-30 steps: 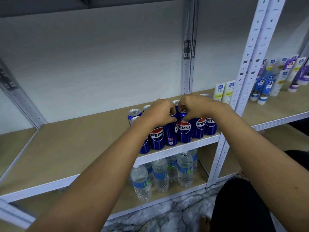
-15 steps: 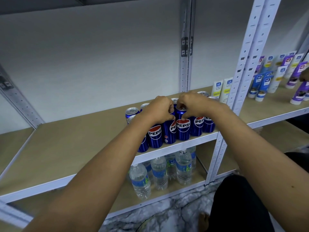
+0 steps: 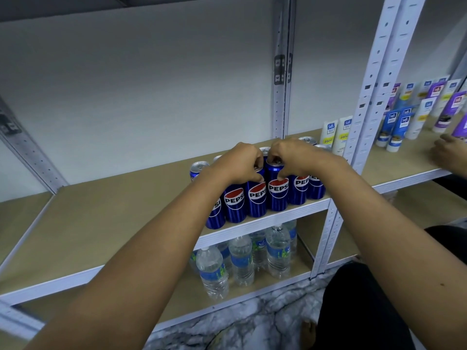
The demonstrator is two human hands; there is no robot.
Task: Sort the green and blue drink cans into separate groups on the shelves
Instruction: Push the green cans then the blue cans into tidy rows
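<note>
The blue cans (image 3: 257, 198) stand bunched in rows at the front edge of the middle shelf (image 3: 101, 223), at about 12 o'clock from the person. The left hand (image 3: 240, 166) pinches the top of one front-row can, and the right hand (image 3: 290, 157) pinches the next can at 3 o'clock of it.

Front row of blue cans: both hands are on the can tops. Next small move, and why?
Probably let go and pull both hands back. The left hand and right hand pinch the tops of two blue cans already standing upright, logos forward, in a tidy row at the shelf edge. No green cans are visible.
</note>
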